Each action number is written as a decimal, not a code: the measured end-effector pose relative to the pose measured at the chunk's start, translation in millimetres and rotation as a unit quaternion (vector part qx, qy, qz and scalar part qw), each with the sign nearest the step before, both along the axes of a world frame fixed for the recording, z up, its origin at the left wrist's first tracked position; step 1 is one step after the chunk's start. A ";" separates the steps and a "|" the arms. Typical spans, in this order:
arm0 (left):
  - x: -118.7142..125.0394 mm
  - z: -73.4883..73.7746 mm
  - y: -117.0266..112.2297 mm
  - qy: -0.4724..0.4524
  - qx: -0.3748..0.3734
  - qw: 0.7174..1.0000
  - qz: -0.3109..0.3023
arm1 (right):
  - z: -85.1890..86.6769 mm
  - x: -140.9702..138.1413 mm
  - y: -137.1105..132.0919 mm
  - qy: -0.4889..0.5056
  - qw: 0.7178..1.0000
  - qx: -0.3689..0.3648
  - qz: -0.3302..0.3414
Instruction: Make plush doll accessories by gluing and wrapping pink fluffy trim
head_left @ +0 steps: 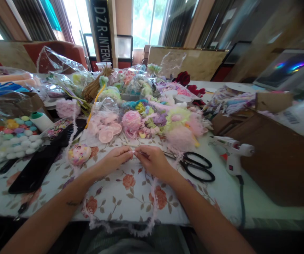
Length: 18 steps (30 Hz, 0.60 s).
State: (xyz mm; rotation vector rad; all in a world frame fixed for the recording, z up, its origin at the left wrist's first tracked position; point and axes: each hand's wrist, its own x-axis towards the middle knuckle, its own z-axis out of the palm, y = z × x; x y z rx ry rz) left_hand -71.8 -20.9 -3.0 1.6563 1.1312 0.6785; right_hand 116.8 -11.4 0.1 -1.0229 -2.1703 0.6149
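Note:
My left hand [114, 158] and my right hand [154, 162] meet over the floral tablecloth [125, 197], fingertips pinched together on a fuzzy pale pink chenille stem [154, 201]. The stem droops in a loop from my hands down over the table's near edge and back up on the left. A round pink flowery ornament [79, 154] lies just left of my left hand. Black scissors [198, 165] lie just right of my right hand.
A white glue gun [232, 151] stands right of the scissors, beside a brown cardboard box [273, 158]. Pink and yellow fluffy pompoms and yarn flowers [152, 120] pile up behind my hands. A bag of coloured pompoms [11, 137] and a black flat object [40, 162] lie left.

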 end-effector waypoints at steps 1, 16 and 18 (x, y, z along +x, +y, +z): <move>0.6 1.2 -0.5 0.009 0.010 1.000 -0.001 | 1.0 -0.5 0.1 0.008 1.000 -0.019 -0.003; 1.3 6.2 -1.6 0.113 0.027 0.993 -0.036 | -14.3 19.7 37.7 -0.061 0.987 0.070 -0.131; 1.3 5.7 -1.3 0.136 0.057 0.988 -0.051 | -17.6 15.3 38.5 -0.118 0.984 0.089 -0.100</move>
